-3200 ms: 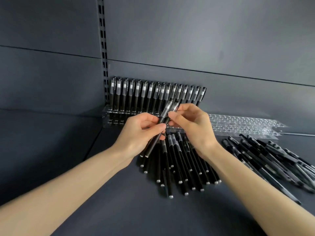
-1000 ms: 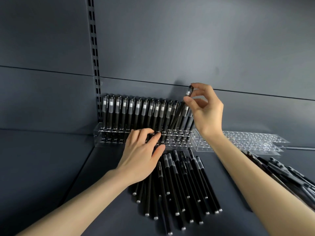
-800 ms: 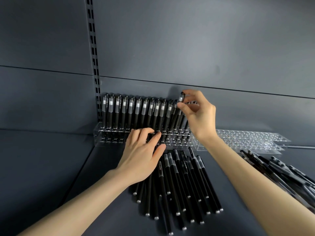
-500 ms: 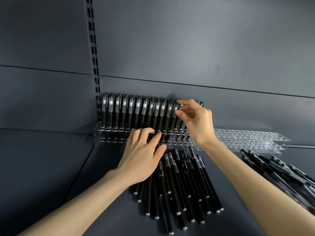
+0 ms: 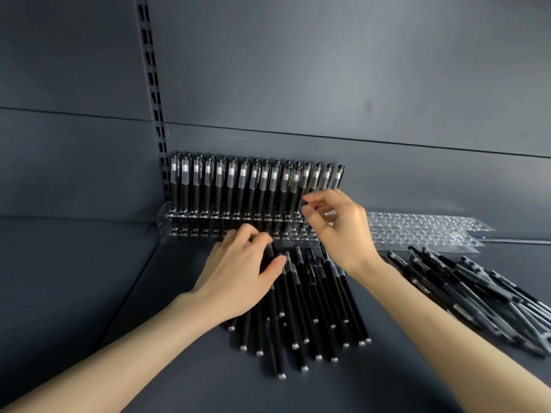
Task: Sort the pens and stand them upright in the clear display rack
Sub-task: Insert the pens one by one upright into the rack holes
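The clear display rack (image 5: pixel 190 231) stands against the back wall. Its left part holds several black pens with clear caps (image 5: pixel 238 186), standing upright in rows. My right hand (image 5: pixel 337 228) hovers in front of the last standing pens, its fingers loosely curled and holding nothing. A pile of loose black pens (image 5: pixel 313 293) lies flat in front of the rack. My left hand (image 5: pixel 238 272) rests on the left side of that pile, fingertips bent down onto the pen tops.
The rack's right part (image 5: pixel 417 228) shows rows of bare holes. A second heap of black pens (image 5: pixel 477 287) lies on the dark shelf at the right. A slotted metal upright (image 5: pixel 155 114) runs up the wall behind the rack's left end.
My right hand lowered a pen into the rack beside the standing ones, let go and drew back a little toward me. My left hand stayed on the pile, its fingers now slightly more bent.
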`<state>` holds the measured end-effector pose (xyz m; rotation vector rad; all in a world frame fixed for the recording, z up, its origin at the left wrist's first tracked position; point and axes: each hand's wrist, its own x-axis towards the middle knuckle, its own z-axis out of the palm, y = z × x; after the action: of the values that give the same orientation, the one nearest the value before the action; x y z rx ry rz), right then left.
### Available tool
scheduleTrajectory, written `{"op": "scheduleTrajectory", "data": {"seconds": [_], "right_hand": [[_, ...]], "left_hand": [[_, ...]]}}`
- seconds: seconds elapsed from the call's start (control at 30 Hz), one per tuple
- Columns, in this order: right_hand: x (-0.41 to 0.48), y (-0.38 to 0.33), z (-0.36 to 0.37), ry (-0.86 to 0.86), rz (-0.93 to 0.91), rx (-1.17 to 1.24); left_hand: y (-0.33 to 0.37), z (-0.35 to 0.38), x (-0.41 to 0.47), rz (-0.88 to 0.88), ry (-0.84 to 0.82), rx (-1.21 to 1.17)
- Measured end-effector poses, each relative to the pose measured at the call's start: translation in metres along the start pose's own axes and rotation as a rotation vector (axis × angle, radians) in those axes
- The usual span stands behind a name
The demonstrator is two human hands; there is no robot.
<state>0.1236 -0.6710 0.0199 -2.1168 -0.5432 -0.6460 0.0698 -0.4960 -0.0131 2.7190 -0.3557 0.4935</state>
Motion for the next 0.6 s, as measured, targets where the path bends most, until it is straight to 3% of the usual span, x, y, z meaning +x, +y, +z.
{"op": "scheduleTrajectory", "data": {"seconds": [0.23, 0.43, 0.6], "right_hand": [[-0.035, 0.004, -0.016, -0.554, 0.004, -0.284], [-0.054, 0.010, -0.010, -0.728, 0.020, -0.378], [-0.055, 0.019, -0.006, -0.761, 0.001, -0.348]], "left_hand": [[0.026, -0.003, -0.041, -0.208, -0.094, 0.122], [0.042, 0.001, -0.044, -0.442, -0.064, 0.039], [0.047, -0.005, -0.038, -0.533, -0.065, -0.033]]}}
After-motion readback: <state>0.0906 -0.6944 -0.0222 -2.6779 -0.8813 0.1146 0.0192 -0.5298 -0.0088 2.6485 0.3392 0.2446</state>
